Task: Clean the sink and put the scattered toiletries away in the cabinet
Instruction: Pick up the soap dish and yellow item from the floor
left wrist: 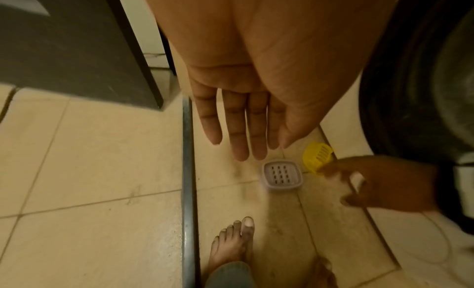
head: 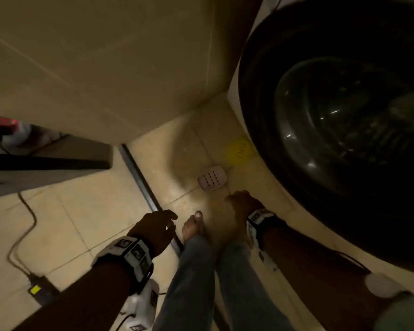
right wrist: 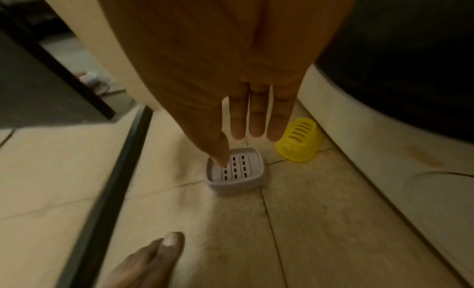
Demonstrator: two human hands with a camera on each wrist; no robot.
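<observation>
The right hand [right wrist: 256, 101] is filling the frame's upper centre, fingers straight and empty, reaching down (likely to lift it) toward the pale soap dish [right wrist: 236, 168] sitting on the floor [right wrist: 333, 221]; the left hand [left wrist: 246, 109] is hanging spread, empty.

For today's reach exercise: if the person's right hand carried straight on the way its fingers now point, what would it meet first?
Probably the white soap dish on the floor tiles. The open right hand points down at it, thumb tip over its slots. The yellow dish lies beyond; depth is uncertain.
</observation>
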